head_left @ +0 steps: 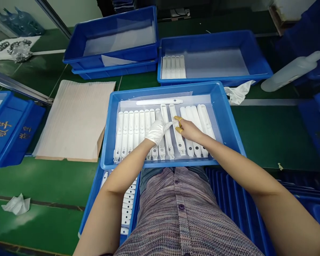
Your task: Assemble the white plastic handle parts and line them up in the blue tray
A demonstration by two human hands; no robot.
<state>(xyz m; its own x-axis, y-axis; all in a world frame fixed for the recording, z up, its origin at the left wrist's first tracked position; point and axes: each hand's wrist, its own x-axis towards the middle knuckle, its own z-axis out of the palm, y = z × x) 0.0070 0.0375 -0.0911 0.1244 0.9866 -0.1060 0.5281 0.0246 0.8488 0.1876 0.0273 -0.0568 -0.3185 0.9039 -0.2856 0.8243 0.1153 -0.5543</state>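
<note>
In the head view, my left hand [156, 132] wears a white glove and lies over the row of white plastic housings [126, 131]. Its thumb stretches right, and its other fingers are hard to tell from the white parts beneath. My right hand [188, 130], with yellow finger cots, grips a slim white housing [179, 142] near its upper half. Both hands nearly meet there. Long housings stand side by side in the light-blue tray [230, 121], slightly fanned at right. One more housing [159, 102] lies crosswise along the tray's far side.
Behind stand a dark-blue tray [202, 79] with several white parts and stacked trays [69, 58]. Foam sheets [72, 121] lie left. A squeeze bottle [288, 74] and crumpled white cloth [240, 93] are at right. Another tray [89, 217] of parts is below left; a crumpled tissue [16, 205] lies farther left.
</note>
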